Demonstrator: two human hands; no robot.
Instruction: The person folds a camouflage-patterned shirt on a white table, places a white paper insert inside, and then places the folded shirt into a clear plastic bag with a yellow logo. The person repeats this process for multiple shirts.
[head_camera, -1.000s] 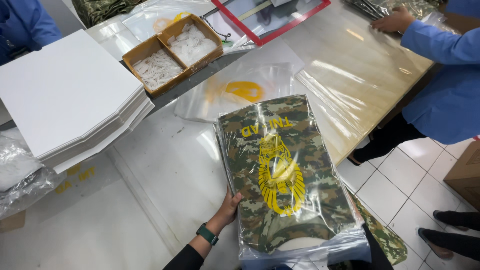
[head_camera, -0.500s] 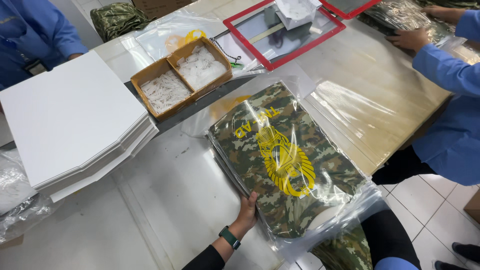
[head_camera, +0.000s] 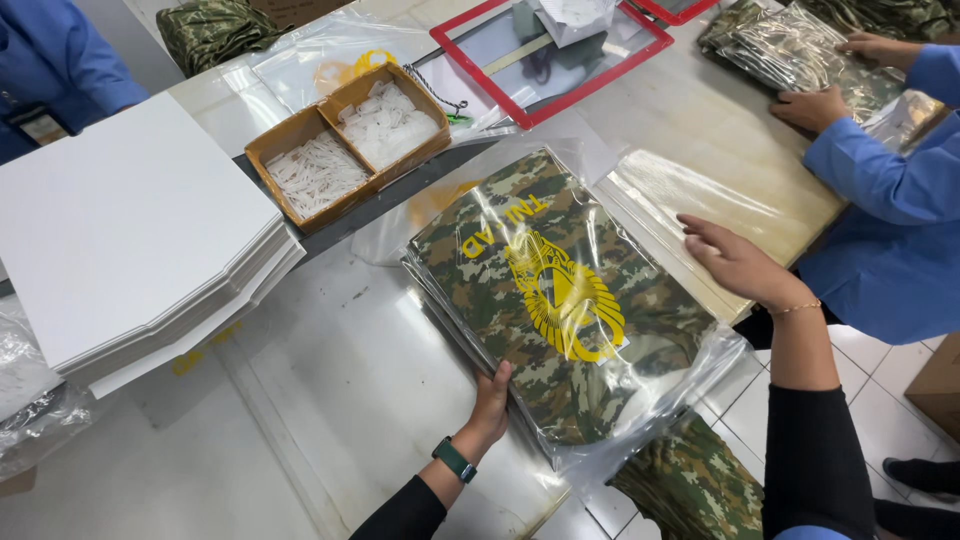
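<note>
Pale, glossy worktops fill the view, with white floor tiles (head_camera: 770, 400) showing at the lower right. On the near desk (head_camera: 340, 400) lies a folded camouflage garment sealed in a clear plastic bag (head_camera: 560, 310), a yellow emblem on its front; it lies at a slant, on top of a few more flat bags, its lower corner overhanging the desk edge. The left hand (head_camera: 488, 408), with a dark green watch (head_camera: 455, 460) on the wrist, grips the stack at its near left edge, thumb on top and fingers tucked beneath, so its grip is pinching the bagged garment. The right hand (head_camera: 735, 262), a thin gold bracelet on the wrist, hovers just beside the bag's right edge with fingers spread and flat, holding nothing; whether it touches the plastic cannot be told. Below the desk edge, more camouflage cloth (head_camera: 690, 485) shows.

To the left rests a thick stack of white card sheets (head_camera: 130, 250). Behind the bag sits a brown cardboard box (head_camera: 345, 140) with two compartments of small white pieces, and beyond it a red-framed tray (head_camera: 545, 50). At the upper right, another person in a blue sleeve (head_camera: 880, 190) presses both hands on a different bagged garment (head_camera: 790, 45), well apart from the near bag
</note>
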